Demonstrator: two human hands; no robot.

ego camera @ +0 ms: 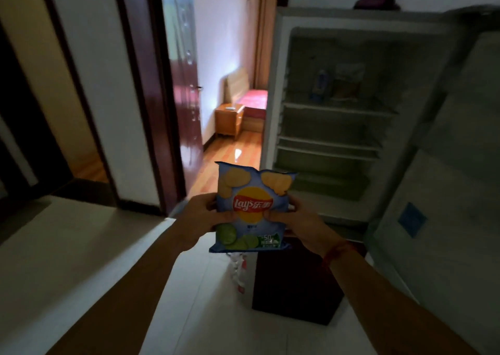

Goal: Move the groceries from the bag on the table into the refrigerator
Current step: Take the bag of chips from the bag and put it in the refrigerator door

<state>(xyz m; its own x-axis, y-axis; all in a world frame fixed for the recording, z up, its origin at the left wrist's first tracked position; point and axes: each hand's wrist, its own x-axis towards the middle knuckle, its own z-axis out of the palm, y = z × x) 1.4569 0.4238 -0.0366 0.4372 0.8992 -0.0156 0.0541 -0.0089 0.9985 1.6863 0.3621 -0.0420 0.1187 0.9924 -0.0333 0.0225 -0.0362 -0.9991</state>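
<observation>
A light blue bag of Lay's chips (253, 208) is held upright in front of me by both hands. My left hand (198, 216) grips its left edge and my right hand (300, 219) grips its right edge. Beyond it the refrigerator (281, 84) stands open, its door (443, 165) swung to the right. On its top shelf (338, 109) sit a blue carton (320, 84) and a pale packet (347, 82). The lower shelves look bare. A crumpled plastic bag (239, 270) shows just below the chips.
A dark low table (295, 287) stands on the pale tiled floor under my hands. To the left an open dark red door (184, 89) leads into a bedroom with a wooden nightstand (228, 120) and a bed (254, 99). A dark object (377, 0) lies on top of the refrigerator.
</observation>
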